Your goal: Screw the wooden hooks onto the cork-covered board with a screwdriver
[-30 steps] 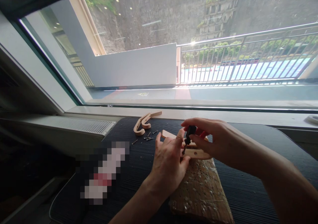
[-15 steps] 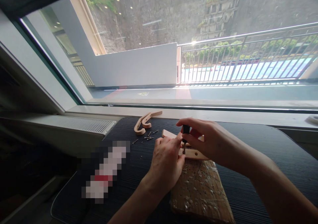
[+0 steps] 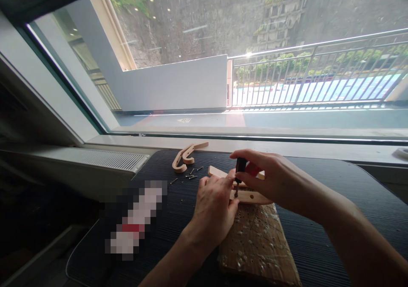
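Counter: the dark ribbed counter (image 3: 318, 236) lies under both hands and runs out to either side of them, up to a window sill beyond.
Board: a worn wooden board pocked with holes (image 3: 258, 244) lies flat just nearer than the hands, between the two forearms.
Right hand: the right hand (image 3: 274, 181) is closed around the handle of the screwdriver, thumb and fingertips pinching it from the right.
Left hand: the left hand (image 3: 213, 210) rests knuckles up, fingers bent against the wooden strip beside the screwdriver's tip. Whether it pinches anything cannot be told.
Strip: a pale flat wooden strip (image 3: 255, 198) lies across the far end of the board, directly beneath both hands.
Hooks: two curved pale wooden hooks (image 3: 180, 161) lie together on the counter, beyond and to the left of the left hand, apart from it.
Screwdriver: a short screwdriver with a black handle (image 3: 240, 164) stands nearly upright in the right hand, its tip down on the strip.
Screws: several small dark screws (image 3: 190, 175) lie scattered between the hooks and the left hand.
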Motion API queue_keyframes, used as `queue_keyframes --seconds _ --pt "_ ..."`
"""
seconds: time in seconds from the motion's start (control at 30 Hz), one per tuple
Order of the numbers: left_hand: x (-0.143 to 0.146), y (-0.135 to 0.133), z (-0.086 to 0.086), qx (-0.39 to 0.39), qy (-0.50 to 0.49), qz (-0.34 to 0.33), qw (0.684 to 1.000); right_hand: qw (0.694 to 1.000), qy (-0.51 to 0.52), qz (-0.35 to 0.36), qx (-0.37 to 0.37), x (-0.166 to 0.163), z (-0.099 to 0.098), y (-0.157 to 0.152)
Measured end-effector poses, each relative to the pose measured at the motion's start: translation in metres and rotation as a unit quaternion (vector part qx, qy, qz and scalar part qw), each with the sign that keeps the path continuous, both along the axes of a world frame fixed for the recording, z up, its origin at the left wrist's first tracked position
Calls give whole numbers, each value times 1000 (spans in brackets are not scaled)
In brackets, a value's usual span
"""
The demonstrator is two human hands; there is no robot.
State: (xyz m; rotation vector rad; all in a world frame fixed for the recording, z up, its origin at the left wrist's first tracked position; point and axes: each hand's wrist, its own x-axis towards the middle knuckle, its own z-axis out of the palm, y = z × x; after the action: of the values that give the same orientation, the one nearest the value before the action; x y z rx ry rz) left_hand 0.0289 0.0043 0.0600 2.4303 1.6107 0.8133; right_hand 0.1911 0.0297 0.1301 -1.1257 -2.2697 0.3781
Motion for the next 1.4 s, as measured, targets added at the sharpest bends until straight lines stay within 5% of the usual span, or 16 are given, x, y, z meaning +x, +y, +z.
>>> queue_keyframes --seconds 1.4 --pt "-2 2 -7 13 -7 -7 1000 1000 -2 12 26 3 0 0"
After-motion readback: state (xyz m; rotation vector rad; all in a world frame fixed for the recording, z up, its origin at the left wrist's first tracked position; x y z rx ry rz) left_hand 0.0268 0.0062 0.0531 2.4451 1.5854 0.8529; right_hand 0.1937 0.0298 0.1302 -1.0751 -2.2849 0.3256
